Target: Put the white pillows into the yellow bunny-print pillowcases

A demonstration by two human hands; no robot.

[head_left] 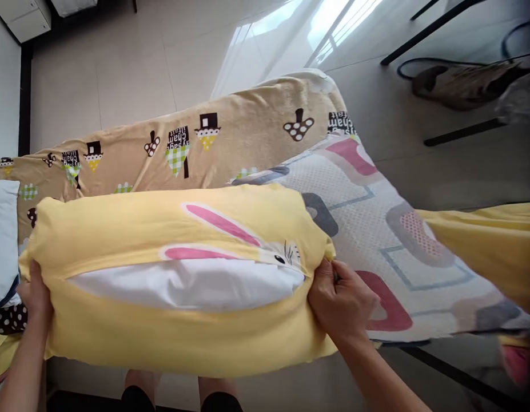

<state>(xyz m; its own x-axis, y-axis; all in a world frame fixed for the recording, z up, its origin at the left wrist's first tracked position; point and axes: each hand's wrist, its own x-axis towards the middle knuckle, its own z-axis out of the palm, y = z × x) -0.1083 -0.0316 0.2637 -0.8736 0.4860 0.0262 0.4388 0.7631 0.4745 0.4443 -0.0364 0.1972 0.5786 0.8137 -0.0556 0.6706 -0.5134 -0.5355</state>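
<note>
A plump pillow in a yellow pillowcase with a printed rabbit spans the space between my hands. Its long opening gapes along the middle, and the white pillow inside shows through. My left hand grips the left end of the pillowcase, its fingertips partly hidden behind the cloth. At the right end, my right hand pinches the edge beside the corner of the opening. Under and behind the pillow lie a tan printed blanket and a pale patterned cloth.
A white pillow lies at the far left. Yellow fabric spreads at the right. A shoe and dark metal legs stand on the tiled floor. A white cabinet is at the upper left.
</note>
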